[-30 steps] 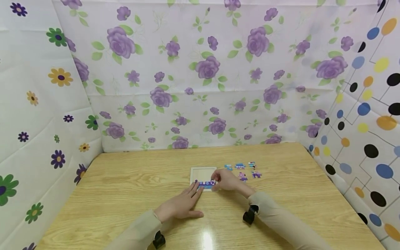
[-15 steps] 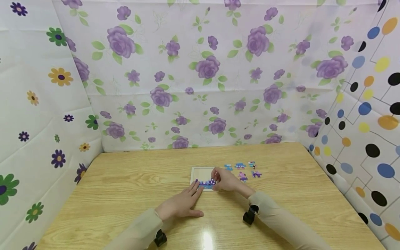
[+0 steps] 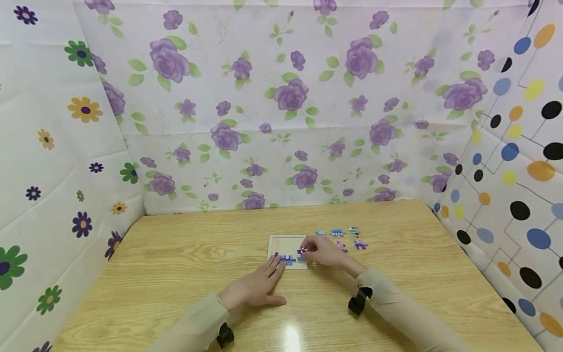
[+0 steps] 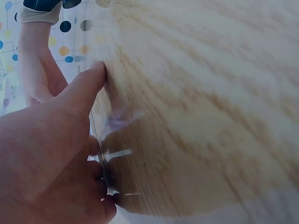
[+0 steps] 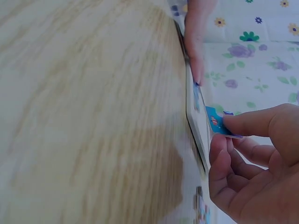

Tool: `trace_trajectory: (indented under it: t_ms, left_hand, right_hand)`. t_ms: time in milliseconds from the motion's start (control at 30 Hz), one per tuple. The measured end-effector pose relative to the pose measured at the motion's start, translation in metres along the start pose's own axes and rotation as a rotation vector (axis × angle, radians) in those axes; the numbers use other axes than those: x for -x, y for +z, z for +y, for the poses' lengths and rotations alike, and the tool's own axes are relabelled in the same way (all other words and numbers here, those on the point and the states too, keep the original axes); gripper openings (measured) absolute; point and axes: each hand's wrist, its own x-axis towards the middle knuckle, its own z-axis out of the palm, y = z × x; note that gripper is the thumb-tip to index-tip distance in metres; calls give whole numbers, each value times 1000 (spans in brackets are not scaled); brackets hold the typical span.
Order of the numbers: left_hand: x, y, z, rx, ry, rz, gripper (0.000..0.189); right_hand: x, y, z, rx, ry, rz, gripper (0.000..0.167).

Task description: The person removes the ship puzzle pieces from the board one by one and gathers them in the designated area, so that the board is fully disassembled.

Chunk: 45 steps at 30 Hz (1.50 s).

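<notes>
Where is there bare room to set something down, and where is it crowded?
Bare table: left of the puzzle frame, to the left flowered cloth; and right of the loose pieces, to the dotted cloth. Crowded: among those pieces and at the frame, where the left hand rests and the right hand holds another piece.

The held puzzle piece [image 5: 216, 120] is blue and purple, the loose pieces [image 3: 337, 233] blue, pink and purple, the frame [image 3: 270, 247] white. The desk [image 3: 198, 254] shows yellowish wood grain. Purple roses pattern the back cloth [image 3: 264, 161]; black, blue, orange and yellow dots, the right cloth [image 3: 519, 193].
</notes>
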Motion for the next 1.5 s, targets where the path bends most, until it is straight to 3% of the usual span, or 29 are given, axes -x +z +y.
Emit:
trace_trajectory:
  t_ms: [333,1200,1500]
  left_hand:
    - [1,2,-1,-15,4,14,93]
    - [0,6,-3,-25,26,40,90]
    - [2,6,-1,-39,29,51,90]
  right_hand:
    - [15,-14,12,-10,17,11,8]
    - [34,-37,30,-77,34,-86,10]
    - [40,-46,33,-134,116,-66,16]
